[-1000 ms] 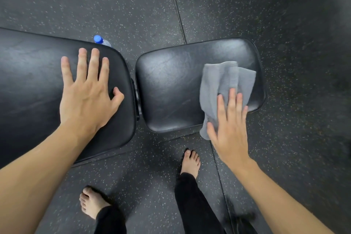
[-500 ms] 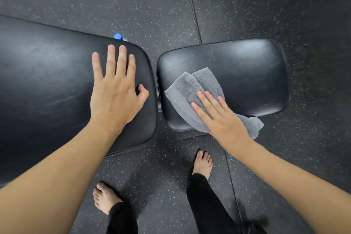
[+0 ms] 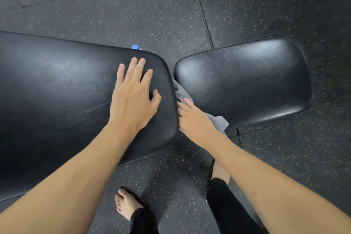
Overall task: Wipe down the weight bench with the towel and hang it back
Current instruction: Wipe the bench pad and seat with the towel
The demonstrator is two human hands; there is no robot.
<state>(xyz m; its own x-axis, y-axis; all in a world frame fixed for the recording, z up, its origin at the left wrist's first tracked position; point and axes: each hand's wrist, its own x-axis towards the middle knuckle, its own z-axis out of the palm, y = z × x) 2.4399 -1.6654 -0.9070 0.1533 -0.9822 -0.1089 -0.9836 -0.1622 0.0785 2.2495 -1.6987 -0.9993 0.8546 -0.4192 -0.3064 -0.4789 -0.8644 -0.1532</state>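
We look down on a black weight bench made of two pads: the long back pad (image 3: 57, 100) fills the left half of the frame, and the shorter seat pad (image 3: 247, 85) sits at centre right, with a narrow gap between them.

Our left hand (image 3: 133, 99) lies flat on the right end of the back pad, fingers spread and palm down, gripping nothing.

Our right hand (image 3: 195, 119) is at the near left corner of the seat pad, just at the gap, pressing down on the grey towel (image 3: 179, 91). The fingers are stretched out over the cloth rather than curled round it. The towel shows in two places: a bunched part above the fingertips along the seat pad's left edge, and a corner sticking out to the right of the wrist over the pad's near edge. The rest is hidden under the hand.

A blue bottle cap (image 3: 135, 46) peeks out above the far edge of the back pad at upper centre. Below, at the bottom centre of the frame, our bare feet (image 3: 126, 203) and black trouser legs stand on the dark speckled floor (image 3: 133, 5).
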